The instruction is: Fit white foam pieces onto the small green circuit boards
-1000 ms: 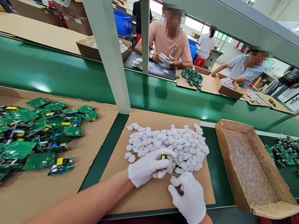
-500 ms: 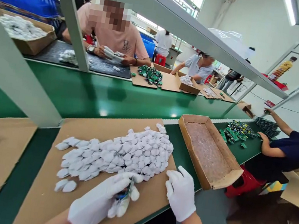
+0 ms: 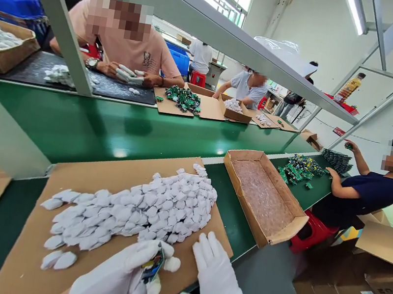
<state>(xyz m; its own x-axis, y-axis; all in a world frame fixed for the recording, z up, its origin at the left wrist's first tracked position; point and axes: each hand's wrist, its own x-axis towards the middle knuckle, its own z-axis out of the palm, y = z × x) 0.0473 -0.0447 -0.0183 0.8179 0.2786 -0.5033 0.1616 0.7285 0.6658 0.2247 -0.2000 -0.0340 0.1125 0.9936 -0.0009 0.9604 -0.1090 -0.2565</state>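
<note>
Circuit board (image 3: 152, 268), small and green with a yellow part on it, sits pinched in the gloved left hand (image 3: 112, 278) at the bottom of the view. The thumb and fingers are clenched around the circuit board, and one or two white plastic shells (image 3: 153, 288) seem to be caught in the same grip, though the glove hides how they are held. The right hand (image 3: 214, 281), also in a white glove, holds nothing: it lies palm down with fingers spread at the near right corner of a cardboard sheet (image 3: 77, 170), just beside the left hand.

A broad pile of white shells (image 3: 142, 208) covers the middle of that sheet, its near edge close to both hands. To the right, on the green workbench (image 3: 235, 208), lies a shallow cardboard tray (image 3: 234, 155) lined with clear film. Beyond the tray lies a heap of green boards (image 3: 299, 168), with a seated co-worker in a dark blue shirt (image 3: 371, 194) reaching over them. Across the green conveyor belt (image 3: 110, 126), a person in a pink shirt (image 3: 147, 57) handles white parts.
</note>
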